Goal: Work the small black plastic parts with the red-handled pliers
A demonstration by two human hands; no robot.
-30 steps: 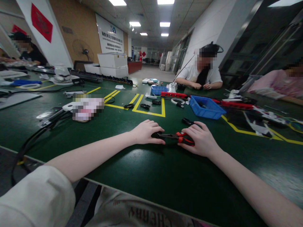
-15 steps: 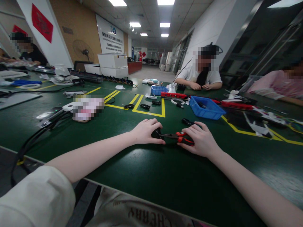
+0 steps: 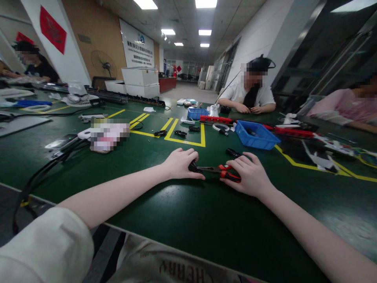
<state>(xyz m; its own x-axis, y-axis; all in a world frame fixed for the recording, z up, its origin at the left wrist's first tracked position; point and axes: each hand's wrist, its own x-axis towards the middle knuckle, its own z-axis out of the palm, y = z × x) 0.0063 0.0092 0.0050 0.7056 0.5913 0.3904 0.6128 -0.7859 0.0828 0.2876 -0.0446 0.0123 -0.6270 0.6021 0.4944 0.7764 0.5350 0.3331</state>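
My left hand (image 3: pixel 180 164) rests on the green table (image 3: pixel 188 212), fingers curled over a small black part (image 3: pixel 193 166). My right hand (image 3: pixel 249 175) grips the red and black handles of a pair of pliers (image 3: pixel 218 170). The pliers' dark jaws reach left and meet the black part under my left fingers. Another small black part (image 3: pixel 233 153) lies just beyond my right hand.
A blue bin (image 3: pixel 255 135) stands behind my right hand, a smaller blue bin (image 3: pixel 196 113) farther back. Yellow tape lines (image 3: pixel 185 140) frame several black parts. A black cable (image 3: pixel 38 179) runs along the left edge. Other people sit across the table at right and far left.
My left fingers have lifted and curled slightly, so more of the black part shows at the pliers' jaws. Both hands stay in the same place.
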